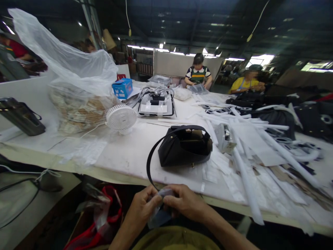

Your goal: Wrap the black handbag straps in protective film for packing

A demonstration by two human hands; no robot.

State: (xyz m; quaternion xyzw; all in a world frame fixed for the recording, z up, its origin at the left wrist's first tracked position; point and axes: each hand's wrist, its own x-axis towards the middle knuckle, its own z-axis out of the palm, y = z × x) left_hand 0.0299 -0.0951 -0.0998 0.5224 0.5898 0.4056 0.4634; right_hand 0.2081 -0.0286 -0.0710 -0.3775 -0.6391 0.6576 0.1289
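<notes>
A black handbag stands on the white table with its top gaping, its inside partly visible. From it a black strap curves down over the table's front edge to my hands. My left hand is closed, thumb and fingers pinching a piece of clear plastic film by the strap's end. Beside it, nearly touching, my right hand pinches the same film from the other side. My fingers hide the end of the strap, so whether it lies inside the film cannot be made out.
A white fan, a large clear bag of packets, a blue box and a dark flask stand left. White wrapped strips and black bag parts cover the right. Co-workers sit across the table. A red bag lies below.
</notes>
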